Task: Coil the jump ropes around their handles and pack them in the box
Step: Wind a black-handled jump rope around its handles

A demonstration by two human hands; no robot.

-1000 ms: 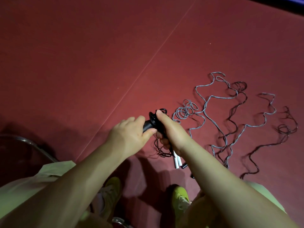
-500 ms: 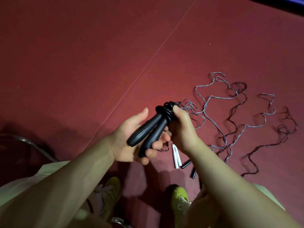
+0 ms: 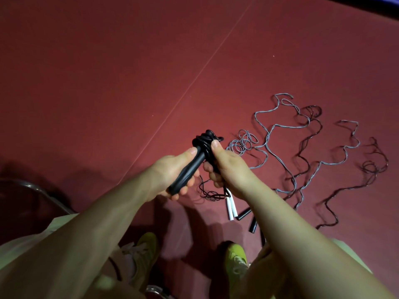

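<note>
Both hands hold a black jump rope (image 3: 199,153) above the red floor, its cord wound in a bundle round the top of its two handles. My left hand (image 3: 172,173) grips the lower part of the handles. My right hand (image 3: 228,167) grips the upper part, thumb pressed on the coiled cord. On the floor to the right a grey rope (image 3: 274,130) and a dark rope (image 3: 373,167) lie loose and tangled. Their white handles (image 3: 230,209) and black handles (image 3: 245,214) lie under my right forearm. No box is in view.
The red mat floor (image 3: 129,72) stretches away to the front and left, crossed by a thin seam line. A curved metal chair frame (image 3: 32,188) sits at the left edge. My yellow-green shoes (image 3: 235,257) stand below the hands.
The black handles were tilted up from a low, hidden grip into plain view. My left hand went from open-palmed support to a grip on them, and my right thumb settled on the coil.
</note>
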